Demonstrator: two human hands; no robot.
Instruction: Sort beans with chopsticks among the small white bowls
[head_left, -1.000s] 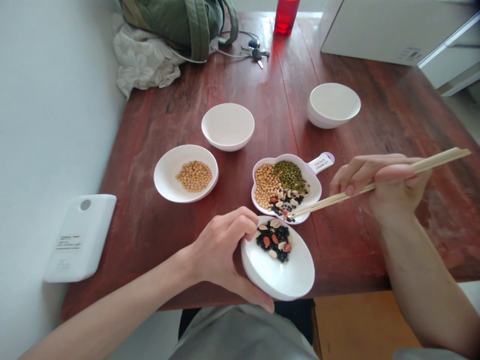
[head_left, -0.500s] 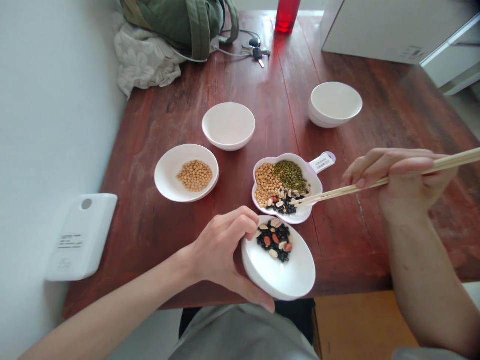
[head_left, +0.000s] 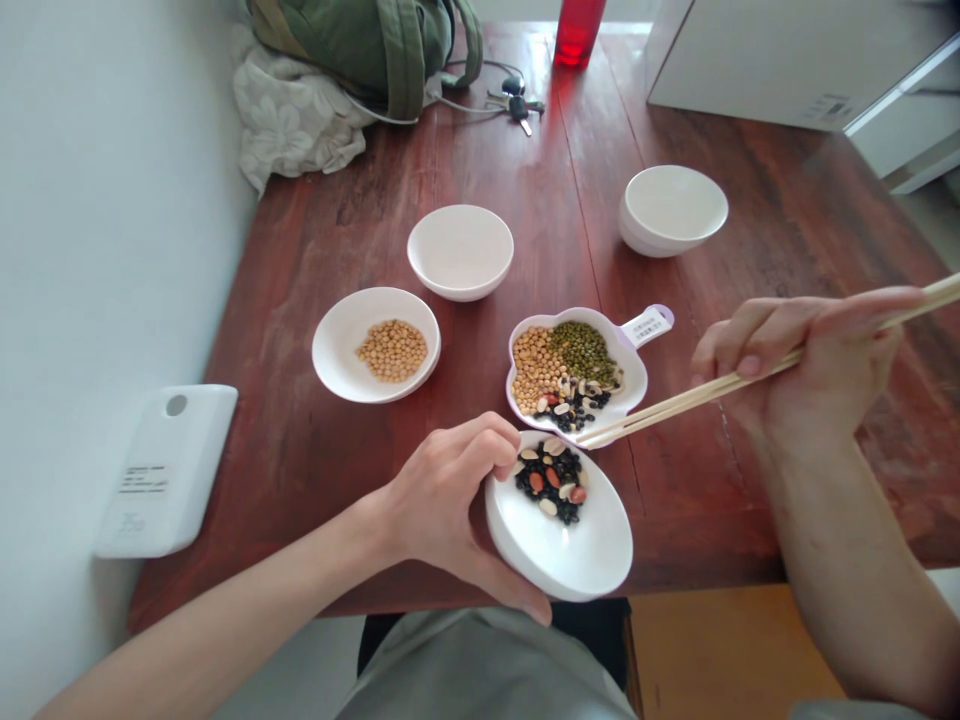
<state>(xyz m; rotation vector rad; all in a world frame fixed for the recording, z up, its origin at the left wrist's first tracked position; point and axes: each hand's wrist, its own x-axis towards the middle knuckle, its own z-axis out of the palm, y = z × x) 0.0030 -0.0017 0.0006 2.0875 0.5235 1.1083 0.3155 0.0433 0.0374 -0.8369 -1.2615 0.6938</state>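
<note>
My left hand (head_left: 465,515) grips the side of a white bowl (head_left: 592,555), which tilts at the table's front edge. Black beans with several peanuts and pale seeds (head_left: 551,480) lie in it. In my right hand (head_left: 802,365) is a pair of chopsticks (head_left: 675,402), their tips close together over the bowl's far rim. I cannot make out anything between the tips. Just beyond the bowl stands a flower-shaped dish (head_left: 634,385) with a short handle. It holds soybeans (head_left: 536,368), mung beans (head_left: 583,348) and a mix of black beans (head_left: 574,410), peanuts and pale seeds.
To the left a white bowl (head_left: 337,345) contains soybeans. Two more white bowls stand farther back, one in the middle (head_left: 460,250) and one at right (head_left: 673,210). A green bag (head_left: 360,55), keys (head_left: 517,105), a red bottle (head_left: 577,35) and a white box (head_left: 765,65) line the back.
My right hand has drawn the chopstick tips from the black beans in the flower-shaped dish toward me, to the held bowl's far rim. My left hand keeps its hold.
</note>
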